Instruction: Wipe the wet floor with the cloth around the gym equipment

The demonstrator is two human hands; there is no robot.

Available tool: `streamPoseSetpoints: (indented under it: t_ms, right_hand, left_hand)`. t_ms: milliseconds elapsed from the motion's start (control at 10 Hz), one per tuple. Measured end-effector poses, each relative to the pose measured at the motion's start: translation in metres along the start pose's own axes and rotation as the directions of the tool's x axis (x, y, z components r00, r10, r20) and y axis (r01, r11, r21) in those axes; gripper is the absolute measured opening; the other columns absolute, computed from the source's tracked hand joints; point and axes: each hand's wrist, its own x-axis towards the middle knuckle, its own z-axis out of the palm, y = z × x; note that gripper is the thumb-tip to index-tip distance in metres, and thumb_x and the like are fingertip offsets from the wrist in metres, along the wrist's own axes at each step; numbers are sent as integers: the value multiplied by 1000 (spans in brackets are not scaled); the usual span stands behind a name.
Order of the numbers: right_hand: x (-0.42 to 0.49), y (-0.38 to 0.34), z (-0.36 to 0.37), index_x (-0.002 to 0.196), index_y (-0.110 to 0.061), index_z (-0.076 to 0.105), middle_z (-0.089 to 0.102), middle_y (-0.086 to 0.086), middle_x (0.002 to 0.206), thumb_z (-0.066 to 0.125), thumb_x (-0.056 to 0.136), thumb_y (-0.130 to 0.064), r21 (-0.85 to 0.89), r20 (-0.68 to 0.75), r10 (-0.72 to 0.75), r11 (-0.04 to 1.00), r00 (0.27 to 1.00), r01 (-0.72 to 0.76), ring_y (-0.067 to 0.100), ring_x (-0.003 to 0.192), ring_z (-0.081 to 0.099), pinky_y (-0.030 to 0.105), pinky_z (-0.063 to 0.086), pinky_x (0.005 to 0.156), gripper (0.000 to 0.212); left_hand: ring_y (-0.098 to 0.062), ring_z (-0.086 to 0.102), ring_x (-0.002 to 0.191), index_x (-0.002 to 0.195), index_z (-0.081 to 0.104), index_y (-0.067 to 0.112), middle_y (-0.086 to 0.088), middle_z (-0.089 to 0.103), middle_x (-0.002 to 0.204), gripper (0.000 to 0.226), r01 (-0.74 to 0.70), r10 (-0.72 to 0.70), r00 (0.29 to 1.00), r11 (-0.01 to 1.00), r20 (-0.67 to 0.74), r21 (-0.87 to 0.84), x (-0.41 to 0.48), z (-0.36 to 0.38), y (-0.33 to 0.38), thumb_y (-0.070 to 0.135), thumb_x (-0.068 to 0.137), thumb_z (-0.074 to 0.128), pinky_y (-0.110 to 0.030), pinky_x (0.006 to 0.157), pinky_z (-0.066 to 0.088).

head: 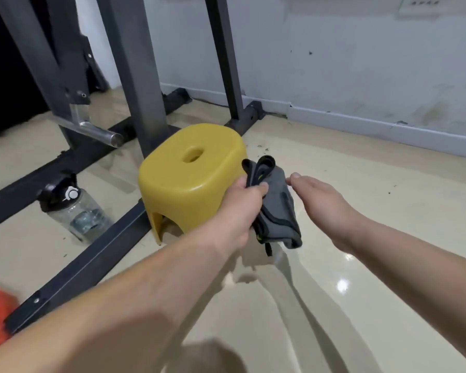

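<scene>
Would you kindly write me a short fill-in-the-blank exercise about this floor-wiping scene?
The left hand grips a ___ cloth.
The right hand holds ___.
The stool beside the metal frame is ___.
The clear bottle has a ___ lid.
Missing words: grey; nothing; yellow; black.

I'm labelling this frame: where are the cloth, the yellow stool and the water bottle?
cloth [280, 208]: head view, grey folded middle.
yellow stool [172, 172]: head view, seat top.
water bottle [81, 214]: head view, clear body.
</scene>
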Motion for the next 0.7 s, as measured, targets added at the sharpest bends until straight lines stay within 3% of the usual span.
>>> streamPoseSetpoints:
  t_ms: [100, 200, 300, 400, 500, 600, 700]
  right_hand:
    - [28, -43, 16, 118, -25, 68, 67, -12, 113, 38, 107, -44, -38, 24, -92, 995, 995, 93, 2, 97, 58, 17, 41, 77, 37]
    - [50, -61, 38, 134, -28, 61, 59, -10, 132, 38, 105, -48, -42, 42, -89, 995, 995, 91, 15, 124, 52, 33, 41, 106, 43]
    - [60, -64, 57, 141, -31, 54, 54, -8, 133, 37, 104, -54, -9, 82, 9, 1000, 997, -8, 22, 129, 50, 46, 37, 116, 46]
    - [61, -58, 66, 117, -29, 60, 61, 6, 134, 38, 104, -55, -33, 132, 91, 996, 987, -87, 31, 125, 56, 49, 44, 112, 37]
    - [58, -54, 62, 112, -17, 62, 57, 20, 137, 40, 103, -56, -51, 127, 132, 991, 983, -126, 37, 125, 57, 52, 49, 106, 46]
    - [50, -53, 50, 111, -22, 65, 66, 16, 126, 47, 102, -51, -64, 117, 143, 989, 983, -136, 31, 112, 66, 49, 54, 100, 35]
    - [43, -49, 28, 101, -17, 68, 71, 13, 116, 55, 101, -36, -63, 36, 126, 990, 991, -123, 28, 102, 71, 45, 58, 92, 23]
  left_hand:
    - [-30, 73, 110, 133, 59, 24, -9, 74, 123, 30, -72, 54, 996, 959, -75, -273, 37, -23, 59, 11, 108, 48, -52, 99, 58]
    - [-35, 73, 106, 133, 55, 17, -14, 71, 123, 30, -37, -25, 978, 955, -206, -295, 72, -54, 80, 9, 105, 51, -55, 89, 62]
    - [-34, 72, 88, 123, 57, 12, -13, 68, 108, 26, 77, -45, 912, 995, -408, 62, 95, -79, 77, 9, 98, 57, -38, 53, 64]
    - [-27, 63, 63, 109, 59, 6, -11, 64, 84, 17, 138, 10, 904, 939, -428, 314, 100, -96, 79, 17, 97, 57, -28, 43, 49]
    - [-26, 59, 57, 92, 65, 7, -8, 64, 67, 26, 180, 94, 919, 763, -382, 621, 103, -109, 79, 33, 91, 64, -30, 53, 48]
    - [-29, 63, 77, 101, 58, 7, -2, 60, 77, 39, 114, 274, 870, 696, -410, 709, 95, -116, 74, 41, 89, 73, -37, 67, 54]
    - [-23, 53, 78, 111, 46, 13, 5, 49, 83, 29, -105, 468, 764, 770, -445, 629, 85, -102, 71, 25, 93, 65, -36, 69, 46]
